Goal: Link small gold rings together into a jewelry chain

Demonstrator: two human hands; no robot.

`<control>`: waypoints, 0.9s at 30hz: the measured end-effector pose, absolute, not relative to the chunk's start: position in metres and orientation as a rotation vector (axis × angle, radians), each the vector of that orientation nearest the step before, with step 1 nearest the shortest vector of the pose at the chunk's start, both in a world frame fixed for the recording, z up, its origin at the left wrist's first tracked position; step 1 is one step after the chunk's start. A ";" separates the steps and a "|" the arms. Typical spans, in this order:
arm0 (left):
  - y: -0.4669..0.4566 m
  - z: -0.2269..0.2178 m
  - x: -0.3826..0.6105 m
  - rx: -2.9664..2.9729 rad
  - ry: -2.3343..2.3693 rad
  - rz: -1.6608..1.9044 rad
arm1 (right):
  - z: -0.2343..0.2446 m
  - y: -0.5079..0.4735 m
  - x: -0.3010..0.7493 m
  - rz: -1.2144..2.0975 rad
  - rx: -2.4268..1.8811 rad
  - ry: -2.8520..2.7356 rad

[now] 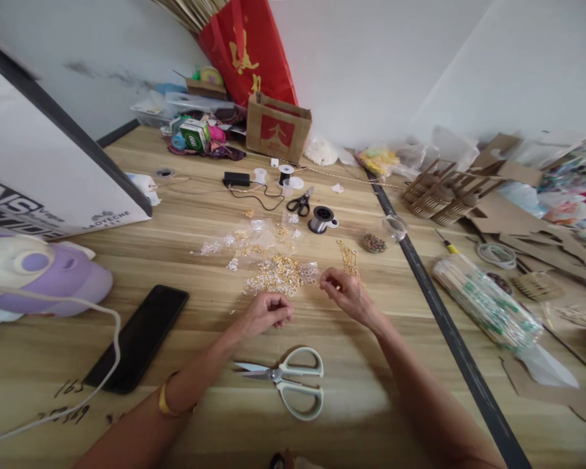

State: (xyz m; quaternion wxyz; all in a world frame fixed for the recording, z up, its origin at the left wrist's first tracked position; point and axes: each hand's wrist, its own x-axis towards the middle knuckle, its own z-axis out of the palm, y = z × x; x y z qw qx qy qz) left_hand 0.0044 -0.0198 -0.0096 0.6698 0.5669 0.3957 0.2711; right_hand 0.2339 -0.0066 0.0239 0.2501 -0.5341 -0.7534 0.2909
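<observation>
My left hand (267, 314) is closed, fingers curled against the thumb, just in front of a pile of small gold and silver jewellery findings (275, 273). If it holds anything, that is too small to make out. To the right of the pile my right hand (344, 292) has its fingertips pinched together; what lies between them does not show. Several gold chains (348, 255) lie just beyond this hand. A small clear bag of rings (309, 272) is beside its fingertips. Scissors with pale handles (286, 376) lie slightly open nearer to me.
A phone (139, 339) and a purple and white appliance (53, 273) are at left. Behind the pile are a wire spool (321, 220), black scissors (300, 203) and a bead dish (374, 243). Bundled sticks (488, 299) and small woven baskets (439, 192) occupy the right.
</observation>
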 end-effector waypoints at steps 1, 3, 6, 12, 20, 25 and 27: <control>-0.020 -0.011 0.005 1.287 0.896 0.617 | 0.028 -0.010 0.235 0.645 -1.511 -2.148; -0.021 -0.012 0.006 1.318 0.907 0.632 | 0.038 -0.017 0.234 0.381 -1.608 -2.268; -0.022 -0.012 0.007 1.377 0.924 0.638 | 0.056 -0.028 0.228 0.270 -1.576 -2.314; -0.024 -0.009 0.008 1.410 0.912 0.650 | 0.061 -0.038 0.205 0.600 -1.173 -2.365; -0.023 -0.011 0.007 1.370 0.901 0.642 | 0.030 -0.031 0.196 0.856 -1.169 -2.312; -0.022 -0.009 0.006 1.341 0.936 0.624 | 0.028 -0.028 0.200 1.035 -1.240 -2.170; -0.022 -0.008 0.006 1.340 0.949 0.625 | 0.027 -0.028 0.202 1.105 -1.244 -2.126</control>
